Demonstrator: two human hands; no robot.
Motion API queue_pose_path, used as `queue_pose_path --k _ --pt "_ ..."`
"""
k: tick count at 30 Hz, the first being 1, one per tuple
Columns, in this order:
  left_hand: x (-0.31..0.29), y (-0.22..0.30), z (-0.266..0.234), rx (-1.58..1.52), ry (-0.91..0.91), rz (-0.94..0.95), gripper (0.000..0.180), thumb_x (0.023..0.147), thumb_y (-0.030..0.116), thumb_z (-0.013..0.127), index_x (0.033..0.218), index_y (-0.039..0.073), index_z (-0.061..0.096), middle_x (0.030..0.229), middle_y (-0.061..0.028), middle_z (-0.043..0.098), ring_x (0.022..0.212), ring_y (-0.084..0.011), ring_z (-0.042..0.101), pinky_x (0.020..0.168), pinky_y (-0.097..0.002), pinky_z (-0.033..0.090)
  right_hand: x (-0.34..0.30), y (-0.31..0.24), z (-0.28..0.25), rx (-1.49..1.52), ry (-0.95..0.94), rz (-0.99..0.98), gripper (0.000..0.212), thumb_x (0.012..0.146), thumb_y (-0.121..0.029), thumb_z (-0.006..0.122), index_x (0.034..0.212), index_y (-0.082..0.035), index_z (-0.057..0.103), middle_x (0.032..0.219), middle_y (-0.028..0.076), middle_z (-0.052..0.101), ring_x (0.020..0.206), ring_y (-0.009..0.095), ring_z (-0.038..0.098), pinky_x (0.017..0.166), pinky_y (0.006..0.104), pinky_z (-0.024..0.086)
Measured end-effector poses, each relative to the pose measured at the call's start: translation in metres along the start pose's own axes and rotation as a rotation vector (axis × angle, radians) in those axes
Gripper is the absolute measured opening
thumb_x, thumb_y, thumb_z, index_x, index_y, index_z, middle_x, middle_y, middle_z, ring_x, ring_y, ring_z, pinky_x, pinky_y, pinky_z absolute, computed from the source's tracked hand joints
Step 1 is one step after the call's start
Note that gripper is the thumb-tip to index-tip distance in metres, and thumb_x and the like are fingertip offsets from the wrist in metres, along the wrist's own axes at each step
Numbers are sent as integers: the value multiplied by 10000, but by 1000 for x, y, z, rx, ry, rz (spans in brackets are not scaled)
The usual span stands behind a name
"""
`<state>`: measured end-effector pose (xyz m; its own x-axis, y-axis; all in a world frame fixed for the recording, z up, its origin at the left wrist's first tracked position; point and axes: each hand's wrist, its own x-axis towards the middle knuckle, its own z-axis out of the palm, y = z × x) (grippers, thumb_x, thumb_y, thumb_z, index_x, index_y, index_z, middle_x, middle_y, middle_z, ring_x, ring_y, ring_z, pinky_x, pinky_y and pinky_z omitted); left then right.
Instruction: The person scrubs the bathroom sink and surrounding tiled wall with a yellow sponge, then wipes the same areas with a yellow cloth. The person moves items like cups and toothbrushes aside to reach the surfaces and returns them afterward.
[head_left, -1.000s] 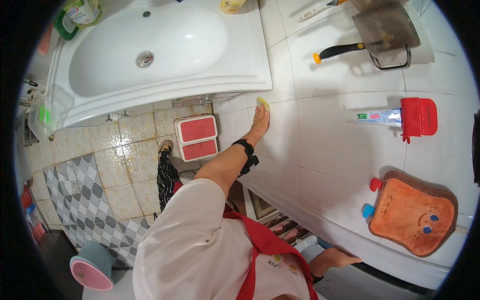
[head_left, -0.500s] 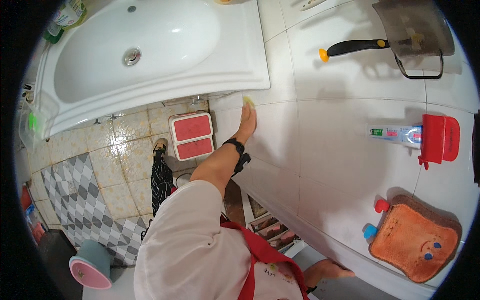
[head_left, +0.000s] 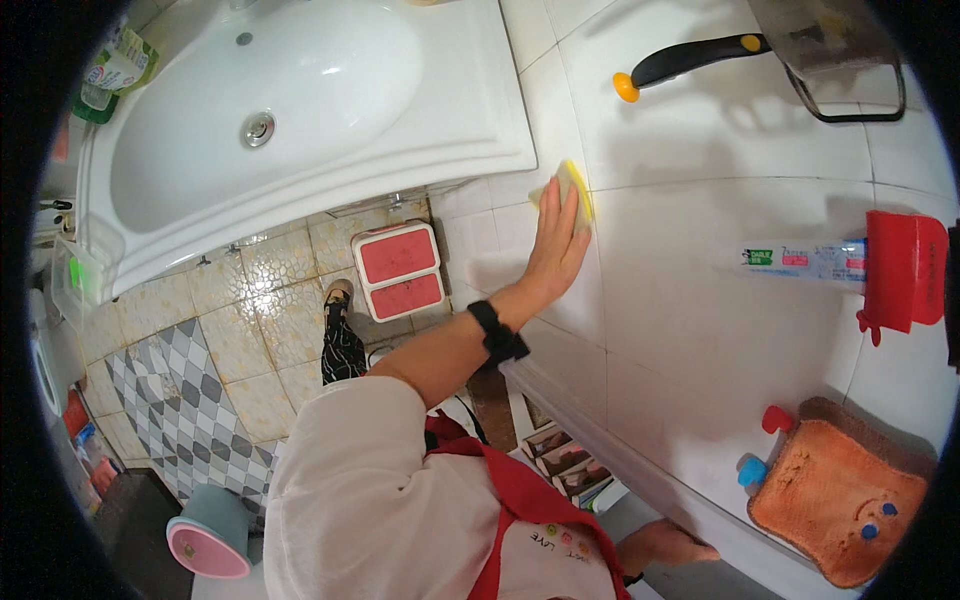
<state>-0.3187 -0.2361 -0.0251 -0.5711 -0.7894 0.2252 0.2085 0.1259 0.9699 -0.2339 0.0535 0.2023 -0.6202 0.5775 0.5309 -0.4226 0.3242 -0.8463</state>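
Note:
My left hand (head_left: 557,245) presses a thin pale sponge (head_left: 572,190) with a yellow edge against the white tiled wall (head_left: 680,290), just right of the sink's corner. The fingers lie stretched over it, hiding part of its face. A black band with a small block (head_left: 497,333) is strapped round that wrist. At the lower right my right hand (head_left: 668,545) holds nothing that I can see. Its fingers are extended close to the wall's pale edge strip (head_left: 660,480); whether they touch it I cannot tell.
A white sink (head_left: 430,140) stands at upper left above a red-and-white step stool (head_left: 402,258). On the wall hang a black-handled tool (head_left: 690,58), a red holder (head_left: 905,270) with a toothpaste tube (head_left: 800,258), and a toast-shaped plush (head_left: 840,500). A bucket (head_left: 215,520) stands lower left.
My left hand has slid the sponge rightward along the wall, away from the sink's corner, and more of the sponge now shows. My right hand stays near the edge strip. The view has shifted slightly.

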Motion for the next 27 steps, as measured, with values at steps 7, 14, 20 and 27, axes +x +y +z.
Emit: queue_pose_path --k 7,14,20,27 --pt "62 15 -1 82 135 59 611 924 205 417 1415 -38 147 1463 -306 43 1359 -455 49 1109 -467 84 -9 -13 9 -155 34 -108 448 955 -316 366 1221 43 377 1121 206 473 934 297 530 768 411 461" --pt "21 10 -11 32 -51 139 558 934 194 406 1410 -23 210 1464 -297 83 1366 -429 79 1114 -429 100 -15 -14 6 -647 61 -291 317 968 -180 419 1168 65 390 1016 206 530 823 276 565 669 368 493" --pt "85 -2 -14 -37 116 179 558 925 176 424 1405 -23 221 1460 -301 96 1347 -439 137 1106 -430 137 -12 -12 6 -487 -46 -334 496 967 -333 396 1217 95 377 1159 252 483 992 323 529 836 403 451" --pt "-61 41 9 168 -305 80 659 861 148 504 1416 -17 190 1475 -292 5 1373 -441 -23 1113 -485 58 -5 -8 5 -53 57 46 764 944 -562 191 1331 81 335 1351 234 369 1187 329 421 1004 450 368"
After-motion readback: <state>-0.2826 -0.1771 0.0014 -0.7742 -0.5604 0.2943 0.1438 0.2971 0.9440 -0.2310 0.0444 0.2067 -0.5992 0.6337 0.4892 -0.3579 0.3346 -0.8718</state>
